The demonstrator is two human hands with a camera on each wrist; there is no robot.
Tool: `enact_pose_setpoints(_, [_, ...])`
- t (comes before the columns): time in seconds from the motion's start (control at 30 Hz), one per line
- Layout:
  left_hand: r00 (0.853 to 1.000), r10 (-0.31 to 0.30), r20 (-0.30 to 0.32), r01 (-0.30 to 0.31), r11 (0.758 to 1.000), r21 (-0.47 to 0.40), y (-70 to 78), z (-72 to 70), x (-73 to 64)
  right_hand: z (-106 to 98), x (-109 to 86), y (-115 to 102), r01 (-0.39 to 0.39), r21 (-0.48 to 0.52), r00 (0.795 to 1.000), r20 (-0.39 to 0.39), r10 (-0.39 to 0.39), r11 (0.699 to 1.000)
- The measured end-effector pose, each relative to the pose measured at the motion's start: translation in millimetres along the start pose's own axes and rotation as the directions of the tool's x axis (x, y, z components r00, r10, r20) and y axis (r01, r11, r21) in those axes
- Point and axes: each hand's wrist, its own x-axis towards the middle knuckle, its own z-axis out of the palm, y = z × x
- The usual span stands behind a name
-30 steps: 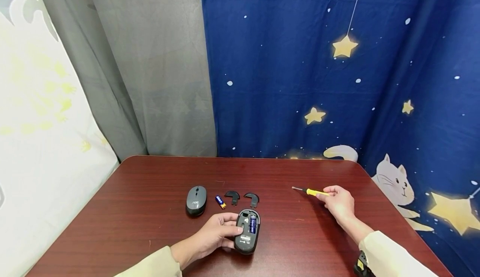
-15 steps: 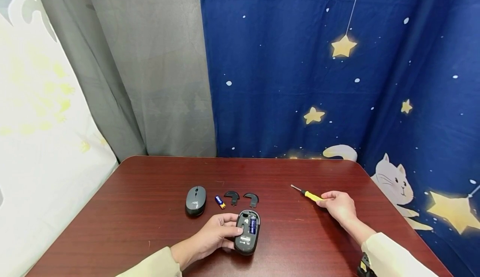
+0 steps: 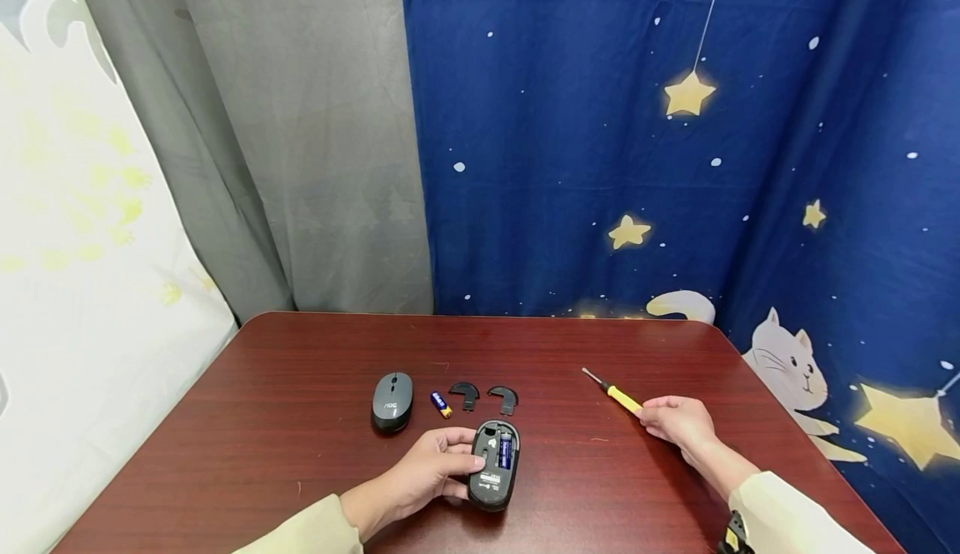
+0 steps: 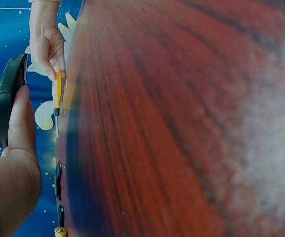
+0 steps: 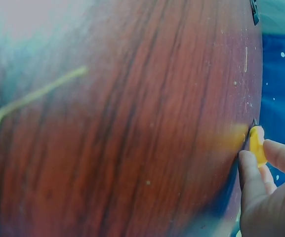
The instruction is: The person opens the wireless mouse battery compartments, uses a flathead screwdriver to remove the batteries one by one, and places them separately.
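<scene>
My left hand (image 3: 427, 469) grips a black computer mouse (image 3: 491, 487) by its left side, underside up. Its battery slot is uncovered and a blue battery (image 3: 506, 451) sits in it. Over on the right, my right hand (image 3: 681, 425) pinches the end of a yellow-handled screwdriver (image 3: 624, 399) between thumb and fingers. The metal tip points away to the upper left, low over the table. In the right wrist view the yellow handle (image 5: 257, 145) shows between the fingertips. The left wrist view shows the mouse (image 4: 6, 98) edge-on in the left hand.
A second grey mouse (image 3: 392, 402) stands upright on the reddish-brown table (image 3: 300, 387). Beside it lie a loose blue and yellow battery (image 3: 441, 404) and two black curved covers, the left cover (image 3: 466, 392) and the right cover (image 3: 505, 397). Curtains hang behind the table.
My right hand has moved slightly toward me, and the screwdriver's handle end has swung the same way, so the screwdriver lies more slanted. The left hand and its mouse stay in place.
</scene>
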Motion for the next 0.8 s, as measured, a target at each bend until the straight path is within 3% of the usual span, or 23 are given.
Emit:
enact_pose_setpoints(0.17, [1.0, 0.0, -0.006, 0.0, 1.0, 0.005, -0.5, 0.1, 0.4, -1.1, -0.8, -0.3, -0.026, 0.048, 0.999, 0.025, 0.025, 0.998])
enact_pose_setpoints(0.4, [1.0, -0.001, -0.01, 0.001, 1.0, 0.006, -0.3, -0.1, 0.8, -2.9, -1.9, -0.9, -0.051, -0.05, 0.998, 0.029, 0.053, 0.997])
enact_pose_setpoints(0.8, [1.0, -0.002, -0.003, 0.002, 1.0, 0.005, -1.3, -1.0, 1.9, -1.0, -1.5, -1.5, -0.093, -0.049, 0.99, 0.104, 0.097, 0.994])
